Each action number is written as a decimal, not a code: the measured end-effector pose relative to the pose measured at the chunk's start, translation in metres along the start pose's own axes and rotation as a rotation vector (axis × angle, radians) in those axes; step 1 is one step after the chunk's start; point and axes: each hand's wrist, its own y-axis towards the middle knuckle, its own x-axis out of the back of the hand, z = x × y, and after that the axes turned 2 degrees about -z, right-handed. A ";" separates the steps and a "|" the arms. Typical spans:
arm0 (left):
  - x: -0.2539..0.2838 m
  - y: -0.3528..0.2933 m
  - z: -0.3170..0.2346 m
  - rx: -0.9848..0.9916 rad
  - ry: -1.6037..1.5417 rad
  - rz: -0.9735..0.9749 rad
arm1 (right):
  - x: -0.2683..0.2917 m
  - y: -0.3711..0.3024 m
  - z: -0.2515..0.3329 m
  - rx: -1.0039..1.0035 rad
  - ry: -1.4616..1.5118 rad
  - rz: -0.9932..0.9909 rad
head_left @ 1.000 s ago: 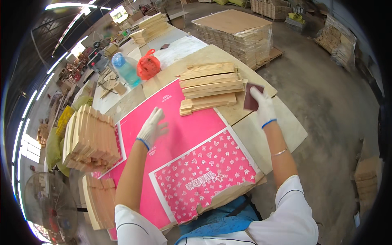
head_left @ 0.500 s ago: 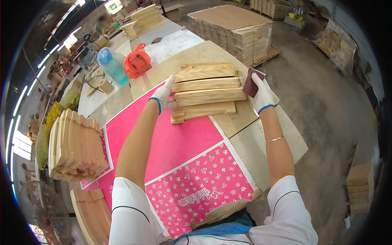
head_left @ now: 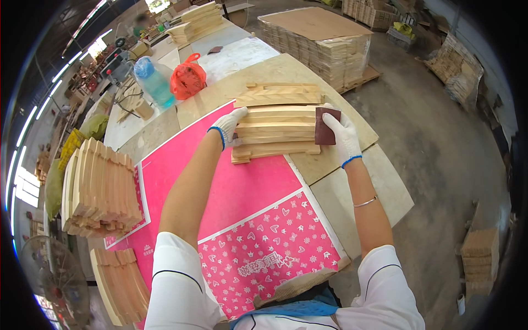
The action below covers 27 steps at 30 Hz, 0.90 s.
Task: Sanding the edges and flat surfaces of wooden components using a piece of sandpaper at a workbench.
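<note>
Several pale wooden slats (head_left: 280,124) lie side by side in a bundle on the table. My left hand (head_left: 230,125), in a white glove with a blue cuff, clasps their left ends. My right hand (head_left: 344,135), gloved the same way, pinches a dark red-brown sheet of sandpaper (head_left: 325,127) under its thumb, and the sheet lies over the slats' right ends. The fingers beneath the sheet are hidden. More slats (head_left: 283,94) lie just beyond the bundle, and another slat (head_left: 278,149) sits on its near side.
Pink printed sheets (head_left: 231,181) cover the near table. Stacks of curved wooden pieces (head_left: 102,192) stand at the left. A red plastic bag (head_left: 188,80) and a blue-green bottle (head_left: 154,85) are at the far left. A wrapped pallet (head_left: 319,44) stands beyond the table.
My right hand has moved left with the sandpaper, from beside the slats onto their right ends. My left hand has closed on the left ends, and the bundle's slats sit tighter together.
</note>
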 end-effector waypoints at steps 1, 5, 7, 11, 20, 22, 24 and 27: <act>0.001 -0.008 0.000 -0.040 0.004 0.024 | 0.000 -0.003 0.000 0.000 -0.001 0.000; -0.009 -0.040 0.004 -0.065 -0.040 0.044 | 0.002 -0.019 0.000 0.031 -0.011 -0.056; -0.010 -0.056 0.010 -0.087 -0.101 0.033 | 0.003 -0.029 0.000 0.032 -0.013 -0.065; 0.007 -0.096 0.029 -0.056 -0.104 -0.067 | -0.005 -0.066 -0.002 0.095 -0.017 -0.018; 0.118 -0.199 0.146 -0.132 -0.287 -0.208 | -0.045 -0.213 -0.018 0.050 -0.144 0.322; 0.137 -0.212 0.164 -0.099 -0.248 -0.220 | -0.052 -0.233 -0.015 -0.075 -0.113 0.407; 0.160 -0.218 0.187 -0.061 -0.247 -0.214 | -0.061 -0.246 -0.017 -0.106 -0.126 0.487; 0.176 -0.233 0.199 -0.059 -0.227 -0.331 | -0.065 -0.261 -0.019 -0.156 -0.152 0.600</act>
